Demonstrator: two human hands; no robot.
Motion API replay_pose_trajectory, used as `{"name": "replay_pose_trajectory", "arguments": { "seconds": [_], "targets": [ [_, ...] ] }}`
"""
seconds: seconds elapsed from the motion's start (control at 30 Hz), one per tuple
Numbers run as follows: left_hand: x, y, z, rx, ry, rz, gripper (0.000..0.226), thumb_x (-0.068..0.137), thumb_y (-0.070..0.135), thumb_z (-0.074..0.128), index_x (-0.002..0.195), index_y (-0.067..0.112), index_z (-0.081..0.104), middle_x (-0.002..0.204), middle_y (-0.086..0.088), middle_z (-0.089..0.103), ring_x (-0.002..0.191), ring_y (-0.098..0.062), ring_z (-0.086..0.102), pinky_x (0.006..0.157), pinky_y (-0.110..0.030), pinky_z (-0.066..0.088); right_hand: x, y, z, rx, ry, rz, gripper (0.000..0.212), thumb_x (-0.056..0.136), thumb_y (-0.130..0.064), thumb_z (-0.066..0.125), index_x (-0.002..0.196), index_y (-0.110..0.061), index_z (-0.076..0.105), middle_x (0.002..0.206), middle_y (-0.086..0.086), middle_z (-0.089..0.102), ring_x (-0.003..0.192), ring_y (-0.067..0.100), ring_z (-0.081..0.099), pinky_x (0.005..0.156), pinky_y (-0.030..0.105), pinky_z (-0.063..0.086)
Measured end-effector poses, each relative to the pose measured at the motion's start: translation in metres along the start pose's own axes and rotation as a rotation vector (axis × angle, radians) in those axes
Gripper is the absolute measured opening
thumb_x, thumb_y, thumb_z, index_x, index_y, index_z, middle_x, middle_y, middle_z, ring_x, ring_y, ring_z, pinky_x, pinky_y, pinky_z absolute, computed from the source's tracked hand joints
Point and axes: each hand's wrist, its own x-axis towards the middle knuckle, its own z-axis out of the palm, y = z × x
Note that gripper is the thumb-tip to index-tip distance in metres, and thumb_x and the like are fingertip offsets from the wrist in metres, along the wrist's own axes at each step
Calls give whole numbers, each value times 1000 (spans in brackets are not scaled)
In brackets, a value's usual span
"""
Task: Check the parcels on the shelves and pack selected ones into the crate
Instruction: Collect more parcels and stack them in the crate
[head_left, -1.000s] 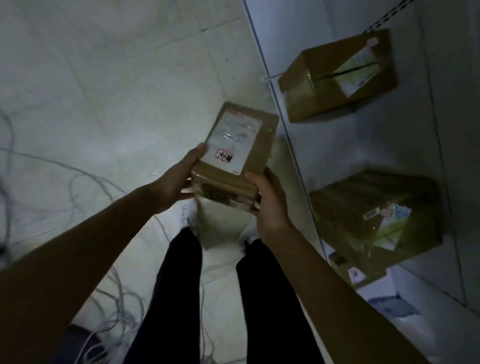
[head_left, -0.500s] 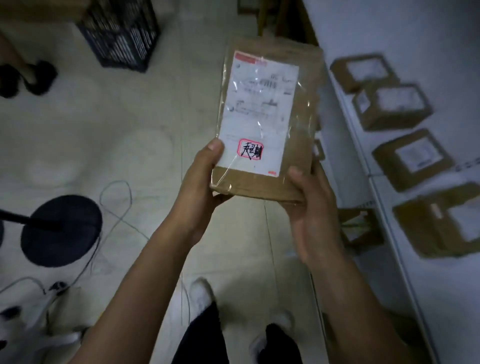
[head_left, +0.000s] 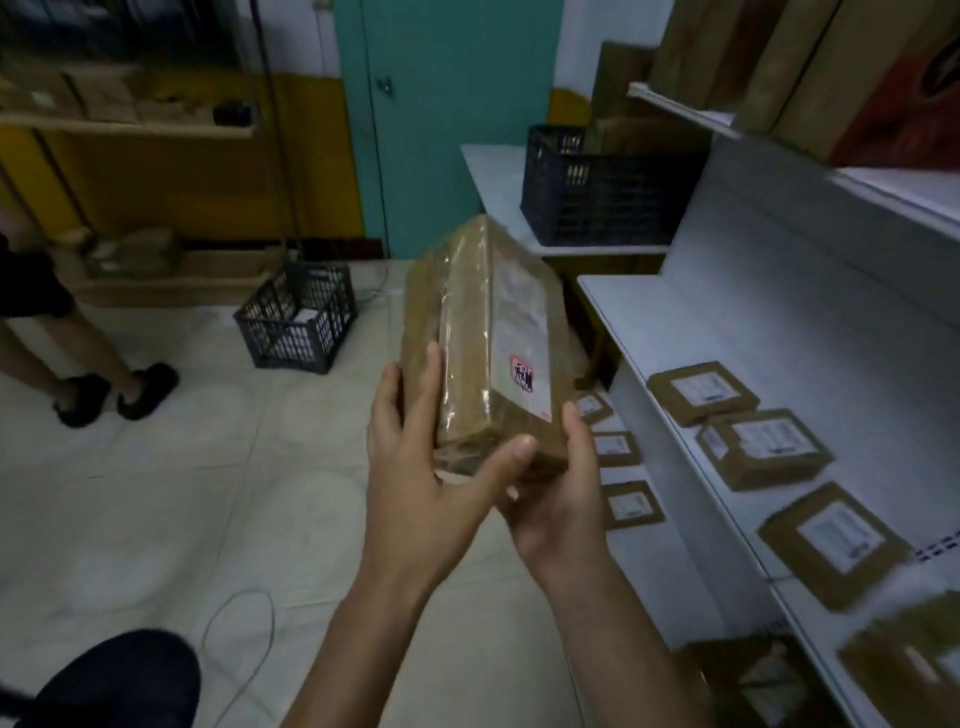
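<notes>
Far left of the hands stand another person's legs (head_left: 78, 364). Beyond and left of the left hand a black crate (head_left: 298, 322) sits on the floor, with a loose cable (head_left: 239, 623) on the tiles nearer by, a likely trip risk. The left hand (head_left: 415, 467) grips the near end of the taped parcel (head_left: 467, 338), which is held up in the air. The right hand (head_left: 561, 499) cups and grips its lower right corner. Checking looks underway and packing not yet done. A second crate (head_left: 587, 197) stands beyond the right hand. Further right, labelled parcels (head_left: 701, 392) lie on the shelves (head_left: 779, 312).
</notes>
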Motion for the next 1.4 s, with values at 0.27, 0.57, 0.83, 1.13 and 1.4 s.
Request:
{"name": "replay_pose_trajectory", "arguments": {
  "seconds": [0.27,0.57,0.83,1.13,1.4],
  "targets": [
    [109,-34,42,614,87,442,61,89,43,58,142,17,44,147,-1,43,139,-17,33,112,-29,26,119,-19,6,116,-51,306,60,85,-61,43,113,-16,71,109,12,71,112,28,60,79,38,53],
    [299,-40,72,-266,176,-256,35,87,50,57,99,20,71,90,3,74,89,-15,70,85,-48,55,267,-118,69,-805,-154,-461,71,75,-57,69,138,-40,40,129,-14,56,116,6,56,93,27,50],
    [388,-44,107,-404,48,-278,33,86,39,60,105,12,66,99,-5,72,94,-20,68,74,-31,58,362,-173,59,-946,-228,-540,65,84,-40,68,141,-40,36,125,-26,54,111,-11,51,92,18,46],
    [506,-78,166,-519,-50,-122,19,84,3,65,102,9,59,99,-4,73,91,-11,70,75,-21,55,465,-209,36,-1119,-25,-873,93,74,-25,79,146,-42,22,151,-6,37,138,10,36,107,39,42],
    [688,-130,195,-537,-114,63,27,84,-3,63,98,20,58,102,8,72,101,-9,67,77,-19,54,609,-235,104,-700,55,-771,78,71,-47,74,140,-28,42,136,-7,56,125,11,53,101,46,47]
  ]
}}
